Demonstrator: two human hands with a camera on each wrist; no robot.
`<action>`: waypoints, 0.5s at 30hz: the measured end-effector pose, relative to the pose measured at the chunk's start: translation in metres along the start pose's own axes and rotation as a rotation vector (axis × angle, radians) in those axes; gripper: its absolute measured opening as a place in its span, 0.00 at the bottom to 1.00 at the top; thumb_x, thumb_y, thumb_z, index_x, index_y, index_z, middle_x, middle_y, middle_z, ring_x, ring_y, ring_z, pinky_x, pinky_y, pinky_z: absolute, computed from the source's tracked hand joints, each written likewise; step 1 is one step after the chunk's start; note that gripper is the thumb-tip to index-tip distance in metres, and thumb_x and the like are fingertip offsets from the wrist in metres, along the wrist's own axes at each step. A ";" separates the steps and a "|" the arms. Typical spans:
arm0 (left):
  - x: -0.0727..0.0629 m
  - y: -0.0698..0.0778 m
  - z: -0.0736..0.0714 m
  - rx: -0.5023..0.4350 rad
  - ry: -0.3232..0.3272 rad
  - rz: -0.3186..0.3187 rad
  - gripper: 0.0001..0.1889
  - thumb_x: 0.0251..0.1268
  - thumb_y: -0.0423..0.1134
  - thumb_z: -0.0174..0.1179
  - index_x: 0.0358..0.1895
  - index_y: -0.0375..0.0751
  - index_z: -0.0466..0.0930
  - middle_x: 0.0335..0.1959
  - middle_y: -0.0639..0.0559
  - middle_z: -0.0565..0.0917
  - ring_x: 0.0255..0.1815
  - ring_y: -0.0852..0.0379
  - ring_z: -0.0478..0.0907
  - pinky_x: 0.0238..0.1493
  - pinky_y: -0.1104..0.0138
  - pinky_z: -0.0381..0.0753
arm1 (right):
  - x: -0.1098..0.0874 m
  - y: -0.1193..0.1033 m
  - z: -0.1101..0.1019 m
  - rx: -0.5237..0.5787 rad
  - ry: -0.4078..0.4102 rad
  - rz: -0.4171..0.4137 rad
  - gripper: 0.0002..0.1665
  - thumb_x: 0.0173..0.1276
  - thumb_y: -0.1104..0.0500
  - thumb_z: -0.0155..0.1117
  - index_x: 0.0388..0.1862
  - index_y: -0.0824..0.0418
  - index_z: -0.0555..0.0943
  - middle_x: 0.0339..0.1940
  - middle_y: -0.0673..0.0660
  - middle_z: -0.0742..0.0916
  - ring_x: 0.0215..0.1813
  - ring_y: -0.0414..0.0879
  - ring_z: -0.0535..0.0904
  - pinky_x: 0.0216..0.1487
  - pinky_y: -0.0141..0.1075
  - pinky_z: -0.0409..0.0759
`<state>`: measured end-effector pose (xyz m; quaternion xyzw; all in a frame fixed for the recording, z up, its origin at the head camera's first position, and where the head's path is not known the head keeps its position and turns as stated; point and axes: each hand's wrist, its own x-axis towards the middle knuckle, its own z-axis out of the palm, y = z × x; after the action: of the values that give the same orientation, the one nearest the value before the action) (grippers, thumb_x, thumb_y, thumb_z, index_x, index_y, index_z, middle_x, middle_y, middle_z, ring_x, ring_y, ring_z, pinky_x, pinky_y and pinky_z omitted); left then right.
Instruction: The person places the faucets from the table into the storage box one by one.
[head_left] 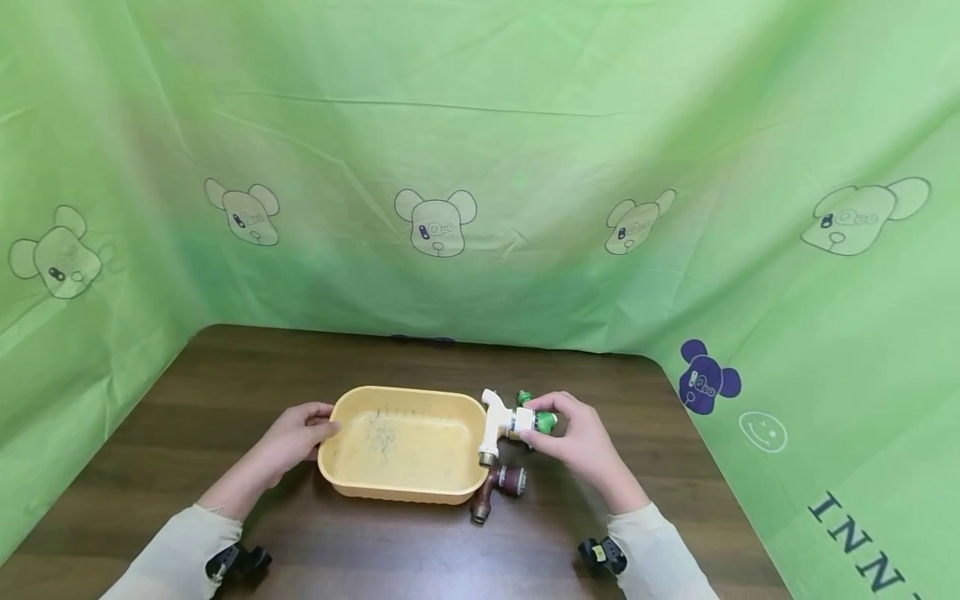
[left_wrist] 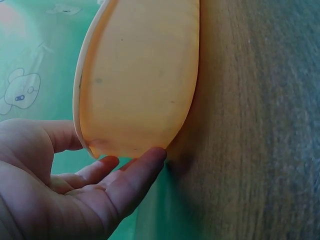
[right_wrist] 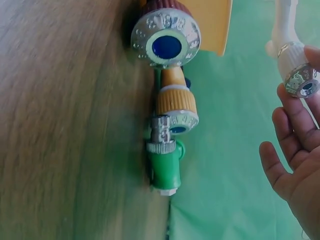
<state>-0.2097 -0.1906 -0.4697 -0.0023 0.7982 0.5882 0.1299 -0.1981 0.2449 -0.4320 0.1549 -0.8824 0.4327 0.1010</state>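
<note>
My left hand (head_left: 296,437) grips the left end of a yellow plastic basin (head_left: 405,492), its thumb at the rim. In the left wrist view, fingers (left_wrist: 145,172) reach under that end. Dark scuffs mark the basin's floor. My right hand (head_left: 573,433) pinches a white tap (head_left: 492,427) by its knob end. The tap is held up over the basin's right rim, its threaded end pointing toward me. In the right wrist view, the white tap (right_wrist: 287,30) hangs between thumb and fingertips.
Right of the basin, a dark red tap (head_left: 486,496) lies on the brown wooden table (head_left: 360,550). A yellow tap (right_wrist: 176,100) and a green tap (right_wrist: 166,167) lie farther back, partly behind the right hand. A green printed cloth (head_left: 525,167) surrounds the table's back and sides.
</note>
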 end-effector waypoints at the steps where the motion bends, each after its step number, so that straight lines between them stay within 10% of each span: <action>1: -0.001 0.000 0.000 0.000 0.000 0.003 0.26 0.78 0.35 0.56 0.71 0.22 0.65 0.59 0.29 0.79 0.51 0.46 0.84 0.45 0.55 0.88 | 0.001 -0.001 0.001 0.002 0.000 0.002 0.20 0.53 0.54 0.84 0.45 0.46 0.86 0.45 0.45 0.87 0.51 0.43 0.80 0.56 0.35 0.75; 15: -0.002 -0.003 0.001 -0.013 0.024 -0.005 0.26 0.77 0.35 0.56 0.70 0.23 0.66 0.59 0.29 0.79 0.50 0.47 0.85 0.44 0.56 0.88 | 0.006 -0.009 0.016 0.064 -0.021 0.049 0.20 0.54 0.54 0.85 0.45 0.48 0.87 0.47 0.49 0.87 0.49 0.45 0.80 0.53 0.37 0.80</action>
<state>-0.2076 -0.1912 -0.4723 -0.0123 0.7959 0.5929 0.1217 -0.2009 0.2262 -0.4338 0.1408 -0.8727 0.4613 0.0761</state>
